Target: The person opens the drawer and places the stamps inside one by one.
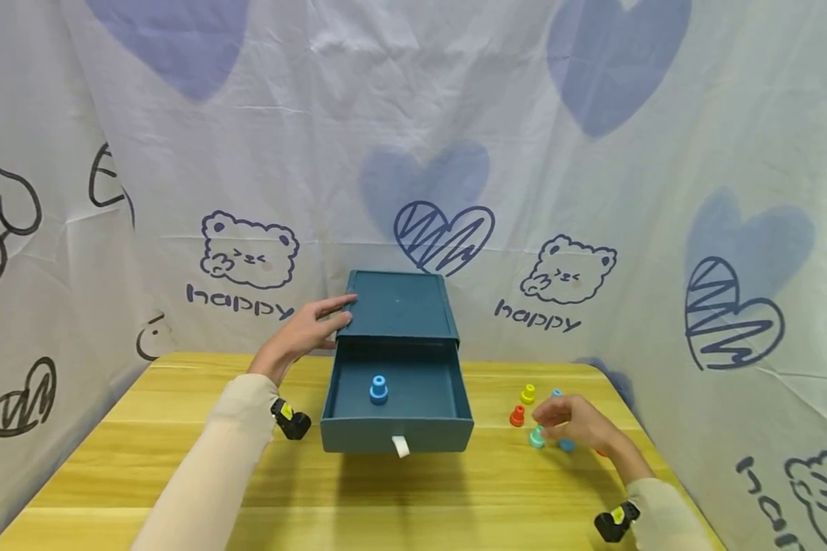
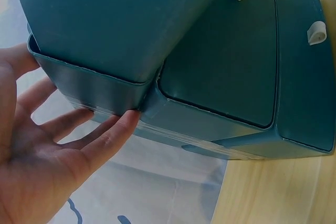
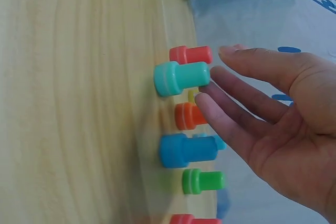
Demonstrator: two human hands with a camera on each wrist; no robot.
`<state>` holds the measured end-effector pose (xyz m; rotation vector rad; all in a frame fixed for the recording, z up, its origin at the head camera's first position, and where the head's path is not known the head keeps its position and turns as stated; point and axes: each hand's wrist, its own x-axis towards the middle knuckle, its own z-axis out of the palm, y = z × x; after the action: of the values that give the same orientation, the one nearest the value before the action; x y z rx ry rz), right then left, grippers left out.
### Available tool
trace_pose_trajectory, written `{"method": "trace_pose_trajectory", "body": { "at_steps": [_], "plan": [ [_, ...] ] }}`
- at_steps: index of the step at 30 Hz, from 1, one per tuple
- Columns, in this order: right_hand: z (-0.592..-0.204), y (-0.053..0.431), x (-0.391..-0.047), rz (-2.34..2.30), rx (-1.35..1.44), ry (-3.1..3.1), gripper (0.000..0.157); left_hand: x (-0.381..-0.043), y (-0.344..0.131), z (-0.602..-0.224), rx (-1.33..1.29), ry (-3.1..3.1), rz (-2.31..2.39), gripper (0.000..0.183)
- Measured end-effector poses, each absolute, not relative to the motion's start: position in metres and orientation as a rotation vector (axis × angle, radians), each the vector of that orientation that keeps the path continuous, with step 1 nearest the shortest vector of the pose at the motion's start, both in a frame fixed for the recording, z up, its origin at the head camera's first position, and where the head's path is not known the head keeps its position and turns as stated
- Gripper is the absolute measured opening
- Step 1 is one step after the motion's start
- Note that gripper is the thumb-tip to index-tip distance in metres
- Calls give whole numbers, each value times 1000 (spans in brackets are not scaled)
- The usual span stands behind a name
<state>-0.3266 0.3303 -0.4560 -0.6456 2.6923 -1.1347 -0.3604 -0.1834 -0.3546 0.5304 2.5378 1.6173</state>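
A dark teal drawer cabinet point(image 1: 400, 306) stands on the table, its top drawer point(image 1: 397, 436) pulled out by a small white tab. Inside that drawer sits one blue stepped peg point(image 1: 378, 392), upright. My left hand point(image 1: 303, 330) rests against the cabinet's left side near the top, fingers spread and fingertips on its edge, as the left wrist view shows too. On the right, my right hand point(image 1: 579, 421) hovers beside a mint-green peg point(image 3: 184, 78), fingers loosely bent and thumb apart. Fingertips lie right by the peg's narrow end, and nothing is held.
Around the right hand stand more pegs: a yellow one point(image 1: 527, 394), a red one point(image 1: 517, 415), a blue one point(image 3: 189, 150) and a green one point(image 3: 203, 181). Two lower drawers point(image 2: 220, 51) are closed. A printed white curtain point(image 1: 400, 115) hangs behind the wooden table point(image 1: 276, 490).
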Motion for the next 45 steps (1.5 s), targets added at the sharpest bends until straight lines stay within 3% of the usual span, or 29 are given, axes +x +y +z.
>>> {"method": "trace_pose_trajectory", "body": {
  "at_steps": [25, 45],
  "plan": [
    [-476, 322, -322, -1136, -430, 2760, 27, -360, -182, -355, 504, 2541, 1622, 59],
    [-486, 315, -321, -1117, -449, 2793, 24, -361, -182, -355, 505, 2558, 1614, 58]
  ]
}}
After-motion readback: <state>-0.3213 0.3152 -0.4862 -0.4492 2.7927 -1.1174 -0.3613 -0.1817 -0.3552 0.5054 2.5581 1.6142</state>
